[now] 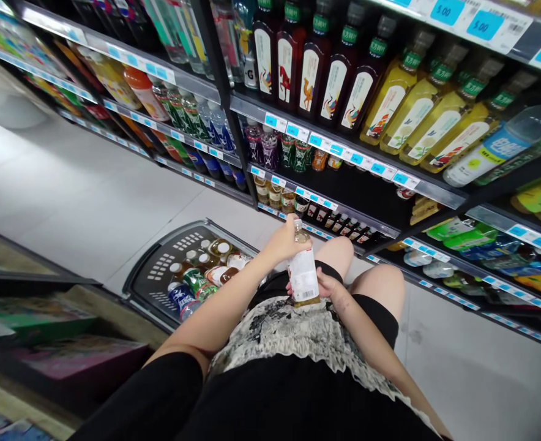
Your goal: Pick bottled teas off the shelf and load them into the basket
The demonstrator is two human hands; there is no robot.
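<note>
A clear drink bottle with a white label point(303, 278) is held upright in front of my lap, its barcode side turned toward me. Near its neck and cap, my left hand point(283, 241) has its fingers wrapped round the upper part. Lower down, my right hand point(323, 285) grips the bottle's side close to the base, with part of the fingers hidden behind it. Beside my left forearm stands a dark shopping basket point(149, 269) that contains several bottles, among them a green-labelled one point(194, 280) and a blue-labelled one point(181, 297).
Black shelves with blue price tags point(335, 147) rise in front, full of drinks. Dark red bottles point(307, 67) and yellow bottles point(403, 110) line an upper shelf. Small bottles point(339, 222) stand low down. Boxes point(82, 355) sit at the left. Grey tiled floor point(91, 202) runs between.
</note>
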